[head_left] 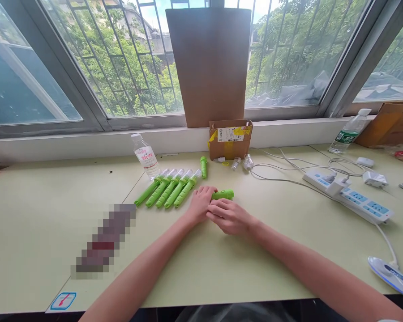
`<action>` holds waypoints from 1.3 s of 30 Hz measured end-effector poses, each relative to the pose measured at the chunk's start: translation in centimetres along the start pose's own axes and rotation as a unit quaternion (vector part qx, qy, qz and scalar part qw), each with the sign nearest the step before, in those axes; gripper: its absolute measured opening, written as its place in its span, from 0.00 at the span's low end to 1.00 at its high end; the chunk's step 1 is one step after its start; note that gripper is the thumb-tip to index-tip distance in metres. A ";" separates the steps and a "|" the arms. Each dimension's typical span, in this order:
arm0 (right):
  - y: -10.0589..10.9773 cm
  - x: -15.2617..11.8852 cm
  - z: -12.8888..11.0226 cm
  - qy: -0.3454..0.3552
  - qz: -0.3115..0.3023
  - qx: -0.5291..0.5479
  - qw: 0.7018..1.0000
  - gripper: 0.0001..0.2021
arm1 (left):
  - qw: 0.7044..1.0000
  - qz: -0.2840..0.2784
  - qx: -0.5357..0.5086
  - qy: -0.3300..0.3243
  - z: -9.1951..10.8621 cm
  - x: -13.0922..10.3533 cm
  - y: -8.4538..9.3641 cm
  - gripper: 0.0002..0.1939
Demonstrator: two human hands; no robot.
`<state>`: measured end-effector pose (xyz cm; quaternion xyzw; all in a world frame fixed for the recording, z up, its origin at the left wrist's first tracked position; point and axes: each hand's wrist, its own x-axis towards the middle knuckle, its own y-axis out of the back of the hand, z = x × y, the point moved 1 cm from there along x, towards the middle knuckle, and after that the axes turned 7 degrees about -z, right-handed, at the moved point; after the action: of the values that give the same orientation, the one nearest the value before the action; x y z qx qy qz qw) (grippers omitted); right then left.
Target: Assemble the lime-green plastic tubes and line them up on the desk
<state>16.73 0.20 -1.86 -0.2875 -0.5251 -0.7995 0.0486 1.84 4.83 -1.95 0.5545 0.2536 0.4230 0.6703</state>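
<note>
A green plastic tube (223, 194) with a ridged right end lies in my left hand (201, 203), whose fingers close over its left part. Pressed up against that hand is my right hand (231, 216), fingers curled together just below the tube; whatever they pinch, if anything, is hidden. Left of my hands, several green tubes with clear tips (169, 190) lie slanted side by side. Another green tube (203, 167) lies apart, beyond my hands. Clear plastic caps (236, 163) and a yellow ring (225, 163) are farther back.
A small cardboard box (230, 142) stands against the windowsill. Water bottles (146, 156) stand at the back left and back right. To the right are a power strip (349, 197), loose cables (285, 180) and a white-blue device (391, 275). A blurred patch (104, 239) covers something at left.
</note>
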 end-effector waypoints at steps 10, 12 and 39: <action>-0.3 -0.9 0.4 -0.014 0.027 -0.025 0.999 0.11 | 0.999 -0.021 -0.032 0.021 0.4 0.3 -0.1 0.15; 0.2 -1.0 0.5 -0.011 0.039 -0.029 0.999 0.10 | 0.998 -0.019 -0.047 0.030 0.3 0.3 0.2 0.15; -0.3 -2.0 2.5 -0.071 0.031 -0.026 0.997 0.13 | 0.972 -0.018 -0.224 0.072 -1.7 0.9 0.7 0.15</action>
<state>19.36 2.03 -2.40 -0.3605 -0.4968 -0.7889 0.0287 0.72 6.49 -1.57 0.3530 0.2101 0.4958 0.7651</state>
